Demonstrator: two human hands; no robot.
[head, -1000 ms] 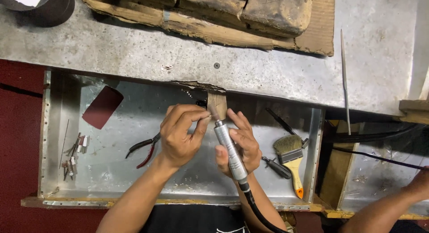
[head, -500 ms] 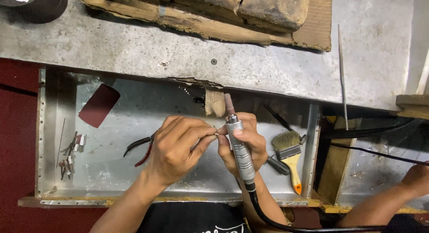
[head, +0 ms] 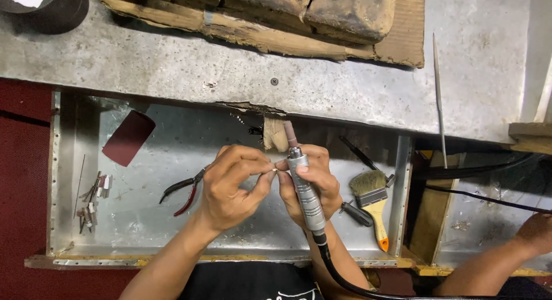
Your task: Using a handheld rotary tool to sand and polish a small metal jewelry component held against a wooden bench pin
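From the head camera, two bare hands meet over a shallow metal tray [head: 75, 219] set below a grey metal bench top [head: 172, 64]. The right hand [head: 313, 182] is wrapped around one rotary handpiece [head: 303, 190], silver and ribbed, held nearly upright with its pinkish cylindrical tip pointing to the far side; one black flexible hose [head: 339, 274] runs from its near end down out of view. The left hand [head: 233, 188] has thumb and forefinger pressed together, pinching one tiny pale piece [head: 274, 170] (too small to make out its shape) just beside the handpiece's collar and touching the right hand's fingertips.

Just beyond the hands, one wooden peg [head: 275, 134] sticks out from the bench edge. In the tray lie one pair of red-and-black pliers [head: 183, 192] to the left of the left hand, one dark red sheet [head: 127, 138] farther left, and a loose cluster of small bits [head: 92, 202] near the left wall, too jumbled to count. To the right of the hands sit one paintbrush with a yellow handle [head: 374, 205] and one black-handled tool [head: 356, 213] touching it.

On the far bench rest worn blocks on cardboard [head: 276, 15] and one long thin file [head: 438, 87]. Another person's hand [head: 537, 234] shows at the near right edge.
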